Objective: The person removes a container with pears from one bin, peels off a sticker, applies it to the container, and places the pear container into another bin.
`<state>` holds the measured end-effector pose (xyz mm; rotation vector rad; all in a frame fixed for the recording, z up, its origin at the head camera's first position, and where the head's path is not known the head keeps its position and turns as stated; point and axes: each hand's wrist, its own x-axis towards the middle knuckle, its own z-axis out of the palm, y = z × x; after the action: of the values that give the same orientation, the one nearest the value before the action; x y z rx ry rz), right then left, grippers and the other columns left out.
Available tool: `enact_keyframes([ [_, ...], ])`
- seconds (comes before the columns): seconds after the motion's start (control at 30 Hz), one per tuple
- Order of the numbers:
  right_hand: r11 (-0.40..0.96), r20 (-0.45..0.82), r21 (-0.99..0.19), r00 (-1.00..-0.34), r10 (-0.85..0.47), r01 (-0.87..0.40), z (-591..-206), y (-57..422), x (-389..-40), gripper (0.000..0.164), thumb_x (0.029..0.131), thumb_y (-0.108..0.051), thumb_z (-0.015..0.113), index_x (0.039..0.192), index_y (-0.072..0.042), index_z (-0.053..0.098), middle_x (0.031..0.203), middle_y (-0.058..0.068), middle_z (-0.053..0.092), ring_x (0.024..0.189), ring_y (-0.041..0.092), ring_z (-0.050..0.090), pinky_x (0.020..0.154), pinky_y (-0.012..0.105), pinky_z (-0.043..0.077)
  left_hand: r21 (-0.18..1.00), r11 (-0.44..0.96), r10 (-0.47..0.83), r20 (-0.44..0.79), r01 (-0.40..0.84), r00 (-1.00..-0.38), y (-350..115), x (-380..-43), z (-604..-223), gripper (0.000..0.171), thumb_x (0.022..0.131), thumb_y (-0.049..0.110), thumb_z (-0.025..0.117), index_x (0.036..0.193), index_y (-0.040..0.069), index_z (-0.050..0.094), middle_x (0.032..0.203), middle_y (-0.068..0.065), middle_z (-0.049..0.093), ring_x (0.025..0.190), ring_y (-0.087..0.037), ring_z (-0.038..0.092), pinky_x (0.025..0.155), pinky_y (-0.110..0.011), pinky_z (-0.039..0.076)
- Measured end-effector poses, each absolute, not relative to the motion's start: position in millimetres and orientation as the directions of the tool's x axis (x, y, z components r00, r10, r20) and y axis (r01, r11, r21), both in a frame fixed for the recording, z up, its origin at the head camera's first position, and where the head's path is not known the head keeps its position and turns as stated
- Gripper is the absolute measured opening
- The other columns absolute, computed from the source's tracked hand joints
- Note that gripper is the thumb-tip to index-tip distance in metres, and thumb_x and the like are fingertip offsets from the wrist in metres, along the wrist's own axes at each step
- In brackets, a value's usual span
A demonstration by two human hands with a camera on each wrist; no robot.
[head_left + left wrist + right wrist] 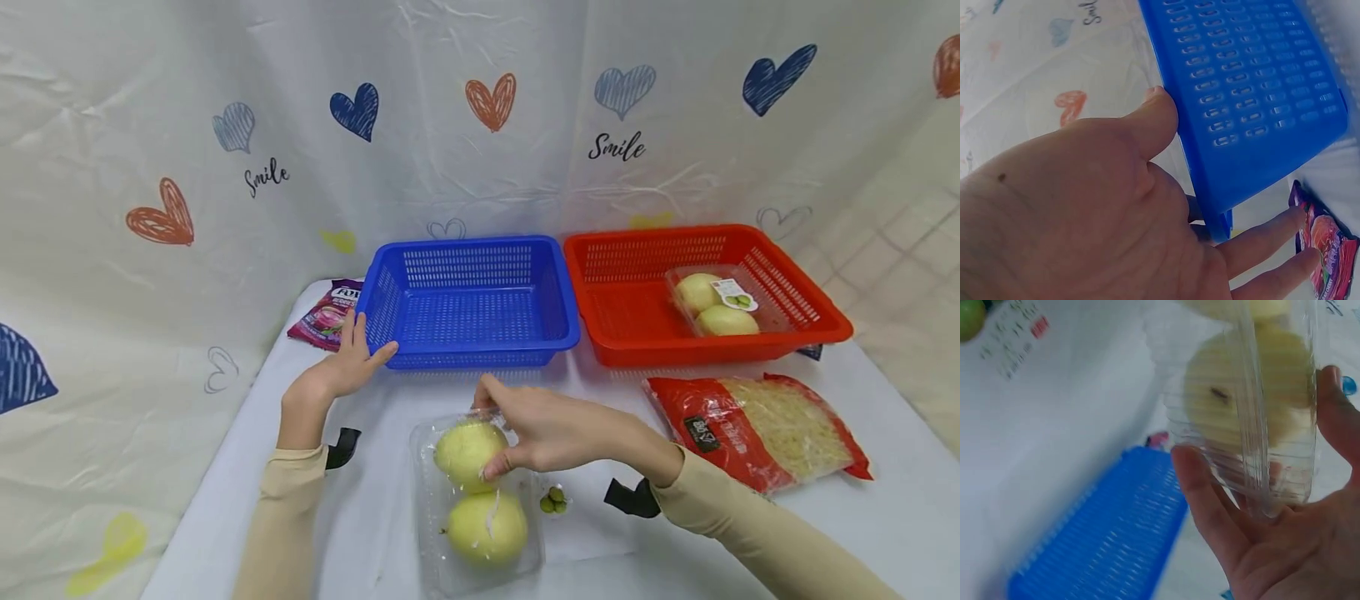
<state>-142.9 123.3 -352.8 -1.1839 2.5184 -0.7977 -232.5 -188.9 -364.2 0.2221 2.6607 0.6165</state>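
My right hand (pixel 551 429) grips the upper right edge of a clear plastic fruit box (pixel 438 575) above the white table. Inside the box are two round pale yellow fruits (pixel 487 529), one above the other. The right wrist view shows the thumb and fingers on opposite sides of the box (pixel 1244 419). At the near left corner of a blue basket (pixel 480 358), my left hand (pixel 337 367) holds the rim. In the left wrist view its thumb lies on the rim, two fingers are partly hidden behind it, and the others stretch toward a purple snack bag (pixel 1329 250).
A red basket (pixel 630 354) beside the blue one contains another box of yellow fruits (pixel 716 321) with a label. A red and clear bag (pixel 761 429) of pale food lies before it at right. Printed green fruits (pixel 553 500) show beside the held box. A patterned curtain hangs behind.
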Motion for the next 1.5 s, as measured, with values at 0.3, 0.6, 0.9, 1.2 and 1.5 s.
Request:
enact_keyframes([
  [0.3,0.494,-0.172,-0.701,-0.550,-0.817,-0.514,-390.5,107.5,-183.5,0.051,0.094,-0.044,0.072,0.123,-0.008,0.050,0.124,0.005,0.065,0.128,0.023,0.061,0.114,0.040,0.047,0.413,0.907,0.146,-0.132,0.079,-0.980,-201.4,-229.1,-357.1,0.089,0.106,0.057,0.040,0.161,-0.002,0.004,0.167,-0.029,0.001,0.155,-0.053,0.005,0.126,-0.069,0.011],
  [0.6,0.520,-0.165,-0.707,-0.603,-0.781,-0.480,-404.2,133.9,-197.4,0.043,0.110,-0.037,0.045,0.141,-0.009,0.053,0.141,0.007,0.062,0.136,0.025,0.056,0.117,0.048,0.044,0.579,0.760,0.487,-0.207,0.295,-0.848,-195.6,-204.2,-313.1,0.038,0.107,0.043,0.051,0.111,0.006,0.057,0.105,-0.010,0.061,0.099,-0.023,0.056,0.085,-0.037,0.047],
  [0.9,0.758,-0.304,-0.344,-0.698,-0.648,-0.554,-401.9,155.9,-160.6,0.043,0.089,-0.027,0.080,0.120,-0.017,0.052,0.113,-0.002,0.051,0.108,0.017,0.049,0.081,0.032,0.051,0.383,0.860,0.496,-0.467,0.339,-0.732,-149.2,-219.3,-328.2,0.056,0.097,0.050,0.067,0.133,0.008,0.065,0.134,-0.010,0.067,0.121,-0.026,0.064,0.104,-0.045,0.052],
  [1.2,0.737,-0.235,-0.262,-0.700,-0.675,-0.623,-415.9,149.7,-140.8,0.030,0.090,-0.012,0.074,0.102,-0.013,0.047,0.102,0.000,0.041,0.095,0.018,0.040,0.065,0.023,0.043,0.367,0.879,0.464,-0.509,0.304,-0.725,-146.7,-214.3,-340.9,0.052,0.092,0.044,0.075,0.128,0.006,0.070,0.127,-0.007,0.071,0.116,-0.023,0.066,0.104,-0.043,0.054],
  [1.5,0.804,-0.288,-0.352,-0.762,-0.580,-0.479,-423.5,148.3,-127.5,0.035,0.092,-0.015,0.075,0.113,-0.014,0.048,0.106,-0.002,0.047,0.101,0.019,0.046,0.065,0.028,0.048,0.401,0.854,0.510,-0.517,0.332,-0.687,-138.6,-207.4,-348.6,0.044,0.093,0.040,0.075,0.120,0.006,0.073,0.119,-0.004,0.074,0.104,-0.016,0.066,0.097,-0.037,0.056],
])
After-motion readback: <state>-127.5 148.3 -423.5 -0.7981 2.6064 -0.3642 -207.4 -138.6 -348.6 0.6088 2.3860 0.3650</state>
